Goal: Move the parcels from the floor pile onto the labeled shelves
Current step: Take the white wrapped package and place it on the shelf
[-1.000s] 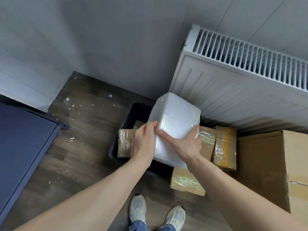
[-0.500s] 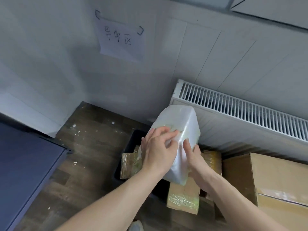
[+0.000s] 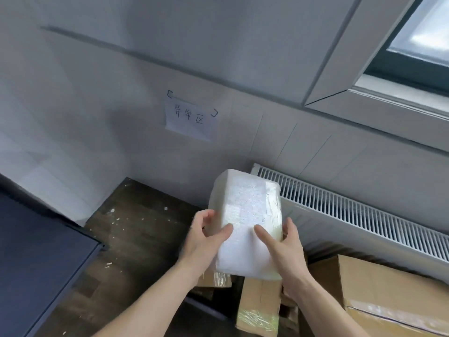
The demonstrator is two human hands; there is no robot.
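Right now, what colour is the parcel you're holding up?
White, wrapped in clear shiny tape: the parcel shows best in the head view.

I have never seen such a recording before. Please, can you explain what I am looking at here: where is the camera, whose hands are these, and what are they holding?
The camera sits on a person's head and looks forward and down, so you see that person's own arms. There is no machine. The left hand and the right hand both grip a white wrapped parcel, lifted in front of the wall. Below it, on the dark wooden floor, lie brown cardboard parcels and a large cardboard box. A white radiator runs along the wall, and a handwritten paper sign is stuck above.
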